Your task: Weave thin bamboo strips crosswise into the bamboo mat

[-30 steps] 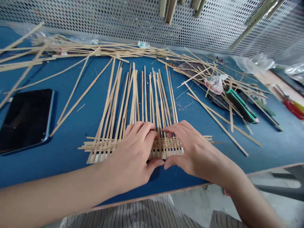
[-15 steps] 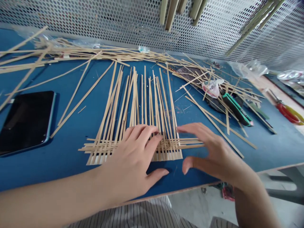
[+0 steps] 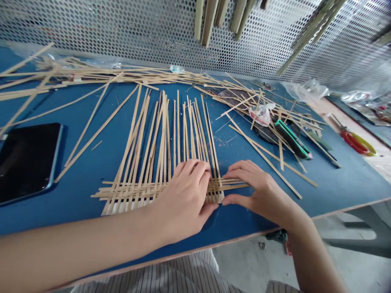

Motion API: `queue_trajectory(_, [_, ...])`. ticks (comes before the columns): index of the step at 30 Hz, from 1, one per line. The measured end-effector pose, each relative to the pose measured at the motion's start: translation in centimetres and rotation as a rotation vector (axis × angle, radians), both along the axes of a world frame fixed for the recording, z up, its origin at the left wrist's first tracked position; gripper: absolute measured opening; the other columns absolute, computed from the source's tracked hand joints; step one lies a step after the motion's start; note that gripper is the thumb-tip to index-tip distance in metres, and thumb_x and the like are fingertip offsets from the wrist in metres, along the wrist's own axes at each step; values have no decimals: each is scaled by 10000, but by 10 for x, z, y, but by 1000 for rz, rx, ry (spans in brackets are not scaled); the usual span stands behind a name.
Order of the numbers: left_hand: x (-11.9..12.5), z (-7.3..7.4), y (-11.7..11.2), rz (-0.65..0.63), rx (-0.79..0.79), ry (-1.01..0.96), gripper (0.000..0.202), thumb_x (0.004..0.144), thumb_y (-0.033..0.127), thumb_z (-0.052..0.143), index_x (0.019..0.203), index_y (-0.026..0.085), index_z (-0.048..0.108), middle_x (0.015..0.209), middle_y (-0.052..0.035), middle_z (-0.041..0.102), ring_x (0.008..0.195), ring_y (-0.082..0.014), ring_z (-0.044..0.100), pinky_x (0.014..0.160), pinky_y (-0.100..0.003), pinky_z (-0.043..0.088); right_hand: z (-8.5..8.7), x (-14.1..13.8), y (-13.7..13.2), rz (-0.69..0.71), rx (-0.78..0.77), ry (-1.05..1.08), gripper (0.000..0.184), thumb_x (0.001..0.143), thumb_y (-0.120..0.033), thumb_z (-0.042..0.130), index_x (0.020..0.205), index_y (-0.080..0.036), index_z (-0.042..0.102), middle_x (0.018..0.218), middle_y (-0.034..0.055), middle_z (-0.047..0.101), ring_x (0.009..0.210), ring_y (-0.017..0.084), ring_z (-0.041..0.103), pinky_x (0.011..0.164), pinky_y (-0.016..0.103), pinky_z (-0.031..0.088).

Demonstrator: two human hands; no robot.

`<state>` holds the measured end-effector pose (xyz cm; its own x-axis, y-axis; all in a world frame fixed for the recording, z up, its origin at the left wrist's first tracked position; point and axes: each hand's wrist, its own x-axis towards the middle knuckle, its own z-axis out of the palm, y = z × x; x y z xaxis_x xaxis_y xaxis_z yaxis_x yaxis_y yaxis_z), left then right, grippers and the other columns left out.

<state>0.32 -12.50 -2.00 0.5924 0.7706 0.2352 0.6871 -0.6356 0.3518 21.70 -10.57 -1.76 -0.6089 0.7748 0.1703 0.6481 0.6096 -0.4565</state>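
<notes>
A partly woven mat of thin bamboo strips (image 3: 143, 179) lies on the blue table (image 3: 91, 211), long strips running away from me and a few crossing near the front. My left hand (image 3: 186, 195) rests flat on the woven part, fingers stretched over the strips. My right hand (image 3: 256, 189) lies at the mat's right edge, fingers extended onto the ends of the crosswise strips, thumb beside the mat's lower corner. Neither hand grips anything.
Loose bamboo strips (image 3: 91, 75) are heaped along the back of the table below a perforated metal panel (image 3: 122, 28). A dark tablet (image 3: 24, 160) lies at the left. A green-handled knife (image 3: 293, 138), plastic wrap and red-yellow scissors (image 3: 357, 142) sit at the right.
My right hand lifted off the mat to the right, then came back to its right edge. The crosswise strips now stick out less on the right. The left hand stayed on the weave.
</notes>
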Motion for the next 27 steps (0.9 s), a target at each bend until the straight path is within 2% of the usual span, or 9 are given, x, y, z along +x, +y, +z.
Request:
queue_trajectory(8, [3, -3, 2, 18, -41, -44, 354, 789, 344, 623, 995, 64, 557, 1053, -133, 527, 1003, -288, 470, 863, -470, 433, -1, 0, -1, -19, 27, 3, 297, 723, -326, 738, 943, -180, 604, 956, 47, 617, 885, 198, 558, 808, 372, 452])
queue_trajectory(11, [-2, -1, -3, 9, -22, -26, 450, 788, 430, 631, 1031, 57, 565, 1114, -150, 534, 1064, -307, 467, 911, -483, 424, -4, -1, -5, -28, 89, -20, 293, 736, -320, 727, 965, -184, 605, 961, 56, 622, 895, 210, 562, 807, 392, 461])
queue_trajectory(13, [-11, 1, -12, -15, 1, -9, 556, 810, 506, 588, 1119, 45, 545, 1209, -170, 519, 1154, -322, 439, 971, -489, 402, -6, -1, -11, -43, 164, -67, 329, 769, -312, 696, 1057, -190, 591, 1037, 80, 619, 958, 234, 562, 831, 422, 463])
queue_trajectory(15, [-26, 3, -22, -43, 35, 19, 591, 856, 520, 518, 1203, 42, 506, 1284, -178, 503, 1222, -318, 411, 1001, -484, 396, -9, 0, -21, -49, 251, -121, 393, 825, -289, 634, 1195, -199, 539, 1160, 108, 597, 1057, 264, 549, 871, 461, 455])
queue_trajectory(17, [-47, 5, -32, -31, 73, 47, 514, 903, 460, 471, 1227, 62, 501, 1303, -163, 516, 1242, -301, 417, 997, -475, 410, -12, 2, -30, -20, 318, -144, 449, 869, -263, 570, 1300, -192, 465, 1263, 129, 565, 1165, 288, 510, 924, 494, 432])
queue_trajectory(21, [-103, 5, -37, 145, 141, 101, 275, 930, 291, 462, 1110, 124, 586, 1200, -117, 604, 1150, -268, 518, 918, -457, 464, -18, 3, -42, 7, 313, -196, 530, 905, -289, 496, 1398, -158, 352, 1354, 135, 511, 1264, 292, 442, 986, 531, 398])
queue_trajectory(24, [-141, 2, -33, 226, 162, 130, 206, 925, 216, 463, 1063, 157, 604, 1076, -74, 658, 1076, -232, 563, 928, -444, 463, -22, 3, -43, -26, 300, -217, 494, 912, -313, 465, 1379, -171, 389, 1386, 122, 482, 1275, 307, 430, 969, 557, 413])
queue_trajectory(27, [-161, -2, -31, 265, 108, 70, 193, 927, 199, 464, 1047, 166, 611, 1051, -58, 658, 1051, -200, 569, 941, -405, 465, -19, -1, -41, -90, 287, -229, 423, 905, -360, 475, 1289, -184, 501, 1353, 116, 519, 1213, 325, 488, 913, 564, 453])
